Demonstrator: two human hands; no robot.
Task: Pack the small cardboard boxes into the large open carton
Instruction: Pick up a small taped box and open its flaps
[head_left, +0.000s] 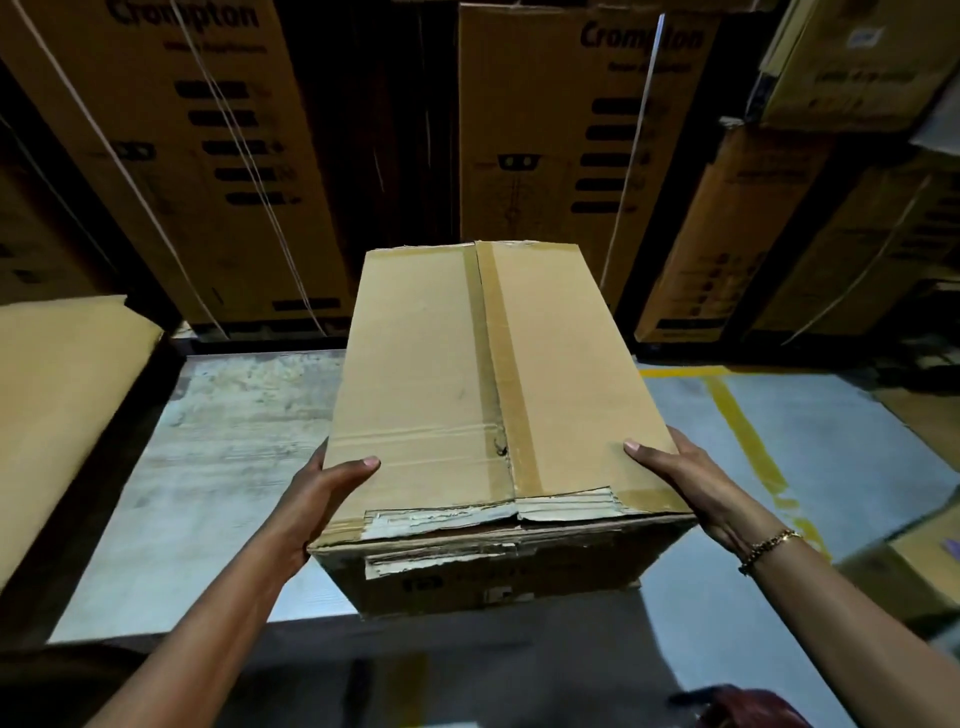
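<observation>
I hold a closed brown cardboard box (483, 395) in the air in front of me, its top flaps sealed with brown tape down the middle and its near edge torn. My left hand (317, 499) grips its left near corner, thumb on top. My right hand (691, 483), with a gold bracelet at the wrist, grips the right near corner, thumb on top. The box hangs over the right part of a pale worn table (218, 467). A large open carton is not visible.
A tan cardboard sheet or flap (57, 405) lies at the left edge. Tall printed cartons (550, 135) are stacked behind the table and to the right. Grey floor with a yellow line (748, 431) lies to the right. Another box (914, 566) sits at far right.
</observation>
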